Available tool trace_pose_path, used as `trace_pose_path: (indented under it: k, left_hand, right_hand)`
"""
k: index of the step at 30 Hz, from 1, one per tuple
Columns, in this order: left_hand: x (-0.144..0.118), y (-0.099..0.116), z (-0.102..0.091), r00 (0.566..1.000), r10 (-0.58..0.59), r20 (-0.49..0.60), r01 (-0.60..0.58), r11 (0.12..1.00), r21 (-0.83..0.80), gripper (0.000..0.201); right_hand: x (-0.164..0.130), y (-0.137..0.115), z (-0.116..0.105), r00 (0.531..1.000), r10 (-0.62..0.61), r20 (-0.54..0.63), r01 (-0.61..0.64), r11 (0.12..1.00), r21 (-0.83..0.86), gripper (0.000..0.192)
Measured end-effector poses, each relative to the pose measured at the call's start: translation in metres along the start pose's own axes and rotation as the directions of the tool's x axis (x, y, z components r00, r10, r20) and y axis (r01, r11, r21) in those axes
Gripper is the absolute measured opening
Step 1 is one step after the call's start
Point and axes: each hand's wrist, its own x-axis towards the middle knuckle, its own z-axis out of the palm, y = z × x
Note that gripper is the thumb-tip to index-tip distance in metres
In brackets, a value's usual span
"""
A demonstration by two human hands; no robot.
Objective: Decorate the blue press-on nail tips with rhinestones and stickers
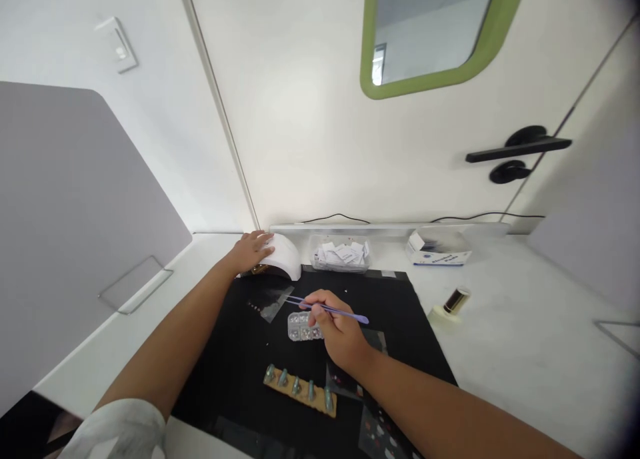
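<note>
The right hand [336, 332] is pinching a pair of lilac tweezers [330, 308], fingers clenched around the shaft, the tips pointing toward the left. This hand is hovering over the middle of the black mat [400, 312], which is lying on the white tabletop [525, 339]. Just under the fingers, a small clear gem case [300, 327] is sitting on the mat, its compartments showing tiny pale stones. The left hand [254, 249] is resting, fingers spread and released, on the white dome-shaped lamp [286, 256] standing at the mat's far left corner; whether it is gripping the lamp cannot be told. Between the lamp and the gem case, a clear plastic sheet [273, 304] is lying on the mat. At the mat's near edge, a wooden strip [300, 391] is carrying a row of small greenish nail tips. Beyond the mat's far edge, a clear tub of white paper pieces [343, 255] is sitting, and right of that tub a white and blue box [437, 252]. Off the mat's right side, a small gold-capped bottle [454, 301] is lying on its side.
</note>
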Motion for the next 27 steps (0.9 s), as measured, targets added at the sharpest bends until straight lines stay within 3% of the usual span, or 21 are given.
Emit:
trace_pose_path:
  k: [6,12,16,19,21,23,25,27]
  left_hand:
    - [0.010,0.007,0.007,0.998,0.012,0.067,-0.011,1.000,-0.014,0.033]
    - [0.010,0.006,0.003,0.998,0.014,0.057,-0.011,0.998,-0.066,0.034]
    - [-0.011,0.002,-0.009,0.995,-0.011,-0.103,-0.005,0.989,-0.146,0.034]
    - [-0.042,-0.003,-0.020,0.960,-0.048,-0.274,-0.027,0.964,-0.264,0.038]
    - [-0.066,-0.003,-0.025,0.942,-0.066,-0.329,-0.056,0.936,-0.349,0.036]
    - [-0.089,0.002,-0.026,0.957,-0.020,-0.290,-0.109,0.900,-0.423,0.033]
    - [-0.108,0.012,-0.023,0.978,0.101,-0.181,-0.180,0.851,-0.494,0.035]
    - [-0.121,0.024,-0.018,0.967,0.247,-0.069,-0.242,0.785,-0.570,0.031]
  right_hand:
    - [0.000,-0.003,0.000,0.999,0.004,0.037,-0.005,1.000,0.004,0.030]
    - [0.001,-0.007,-0.002,0.999,0.012,0.042,-0.012,1.000,0.014,0.028]
    - [0.000,-0.006,-0.002,0.999,-0.006,0.031,0.006,1.000,0.003,0.028]
    - [0.000,-0.005,-0.002,0.999,-0.012,0.048,0.012,1.000,0.013,0.027]
    - [0.000,-0.006,-0.002,0.998,-0.008,0.057,0.006,1.000,0.027,0.027]
    - [-0.001,-0.007,-0.003,0.998,0.006,0.059,-0.009,0.999,0.045,0.027]
    - [-0.001,-0.008,-0.004,0.997,0.030,0.067,-0.035,0.996,0.076,0.027]
    - [-0.001,-0.008,-0.005,0.996,0.053,0.076,-0.062,0.992,0.114,0.027]
